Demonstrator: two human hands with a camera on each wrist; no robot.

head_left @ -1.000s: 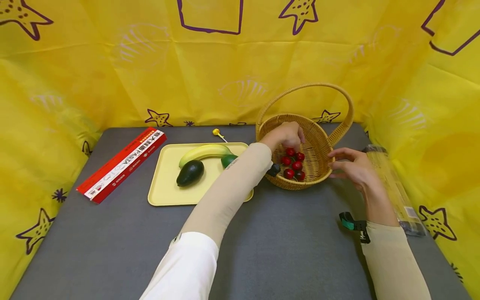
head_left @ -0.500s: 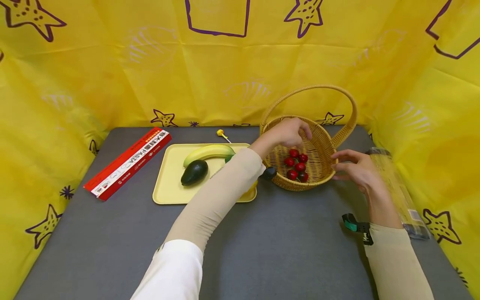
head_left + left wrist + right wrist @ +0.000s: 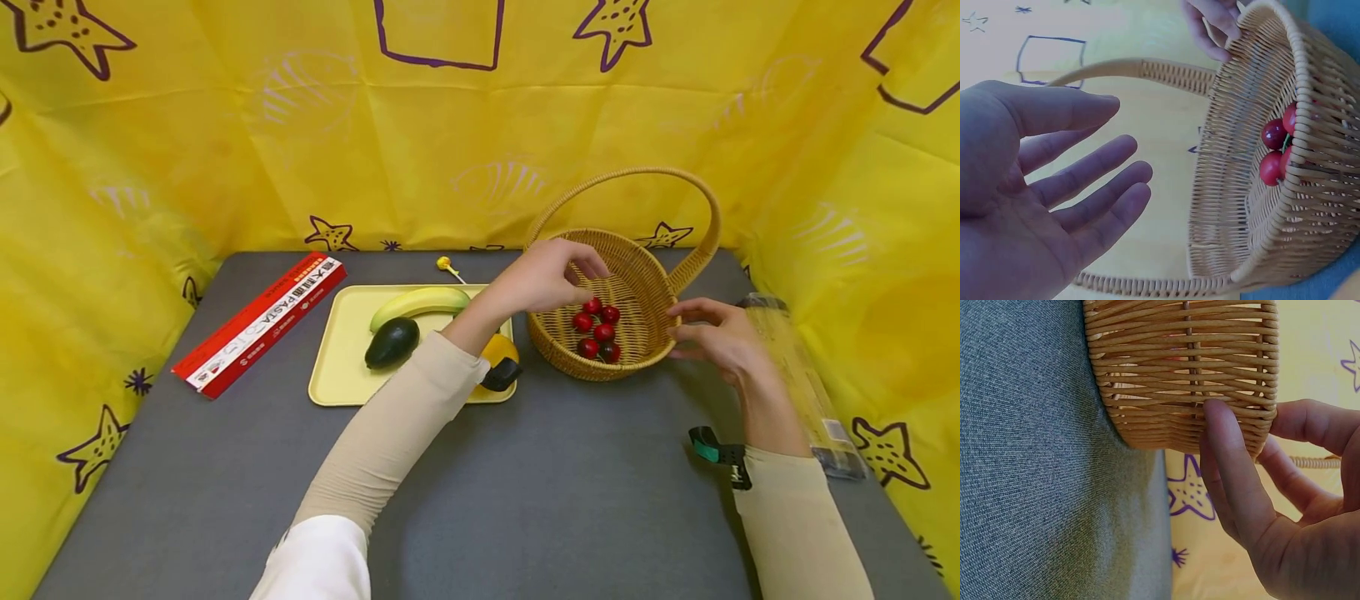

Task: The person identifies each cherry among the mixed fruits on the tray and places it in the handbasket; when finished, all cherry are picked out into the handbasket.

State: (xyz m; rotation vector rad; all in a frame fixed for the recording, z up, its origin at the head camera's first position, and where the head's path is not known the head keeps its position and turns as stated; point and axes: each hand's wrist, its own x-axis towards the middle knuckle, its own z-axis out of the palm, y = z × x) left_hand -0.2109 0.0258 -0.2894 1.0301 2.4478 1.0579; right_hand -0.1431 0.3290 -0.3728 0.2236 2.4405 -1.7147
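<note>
A wicker basket (image 3: 577, 363) with a tall arched handle stands at the back right of the table. Several red cherries (image 3: 604, 332) lie in its bottom. Over the basket's left side hovers my left hand (image 3: 546, 273); the left wrist view shows its palm and spread, slightly bent fingers (image 3: 1104, 215) with nothing in them. At the opposite side, my right hand (image 3: 718, 337) holds the basket's rim. In the right wrist view its thumb (image 3: 1225, 425) lies against the outer weave, with other fingers at the rim.
Left of the basket, a cream tray (image 3: 337, 387) carries a banana (image 3: 420, 302), an avocado (image 3: 392, 342) and a partly hidden yellow fruit (image 3: 497, 350). A lollipop (image 3: 445, 264) lies behind it. A red pasta box (image 3: 262, 325) is farther left; a clear-wrapped package (image 3: 802, 383) lies right.
My left hand has come up out of the basket and moved left, its fingers opening away from the cherries. The right hand stays at the rim. The head view has shifted slightly.
</note>
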